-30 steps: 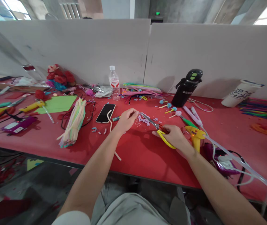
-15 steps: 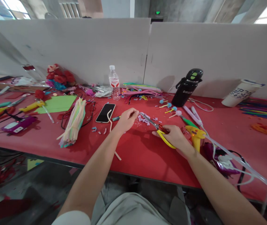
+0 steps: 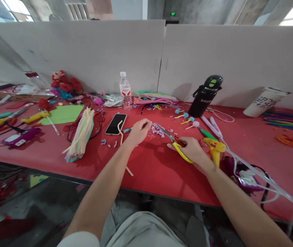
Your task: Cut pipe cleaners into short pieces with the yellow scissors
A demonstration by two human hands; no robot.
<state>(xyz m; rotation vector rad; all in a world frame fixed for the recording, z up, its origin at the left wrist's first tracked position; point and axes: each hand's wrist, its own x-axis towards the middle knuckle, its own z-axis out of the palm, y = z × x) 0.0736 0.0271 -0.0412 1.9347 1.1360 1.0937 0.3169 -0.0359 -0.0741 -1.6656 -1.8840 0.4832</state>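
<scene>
My right hand (image 3: pixel 188 150) is wrapped round the handles of yellow and red scissors (image 3: pixel 182 153), whose blades point up and left toward my left fingertips. Closed in a pinch, my left hand (image 3: pixel 140 131) holds something too small to make out near the blade tips. Small cut lilac pieces (image 3: pixel 158 131) lie on the red table just beyond the blades. A cream pipe cleaner (image 3: pixel 129 171) passes beneath my left forearm, its upper end resting on a phone (image 3: pixel 116 124).
Left of the phone lies a pastel pipe cleaner bundle (image 3: pixel 81 135). A clear bottle (image 3: pixel 125 92) and a black flask (image 3: pixel 205 96) stand at the back. A yellow glue gun (image 3: pixel 215 147) is beside my right wrist, with a white cup (image 3: pixel 264 102) farther right.
</scene>
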